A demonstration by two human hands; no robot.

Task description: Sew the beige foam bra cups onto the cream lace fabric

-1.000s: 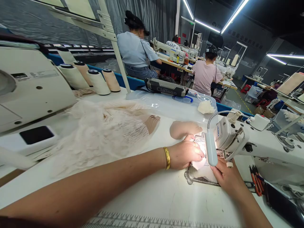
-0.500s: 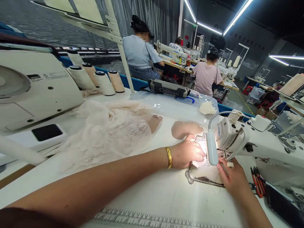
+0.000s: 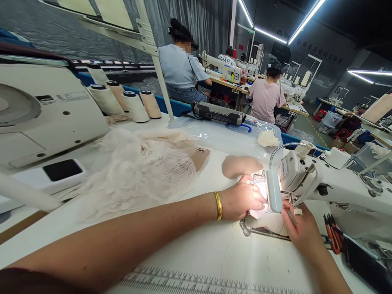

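My left hand [image 3: 240,200], a gold bangle on its wrist, is closed on a small pale lace piece [image 3: 259,198] lit brightly under the head of a white sewing machine [image 3: 324,183]. On the other side of the needle, my right hand [image 3: 301,230] presses the same piece flat on the machine bed. A light-blue lamp head [image 3: 273,194] on a gooseneck hangs between the hands and hides the needle area. A beige padded cup [image 3: 240,165] lies just beyond my left hand.
A heap of cream lace and mesh [image 3: 137,171] lies at centre left. Thread cones [image 3: 134,106] stand behind it beside another machine [image 3: 45,114]. A clear plastic box [image 3: 226,136] sits at the back. Red-handled tools [image 3: 332,234] lie at right. Other people sit sewing at far tables.
Both hands have stayed at the needle with small shifts on the lace piece. The view has swung slightly.
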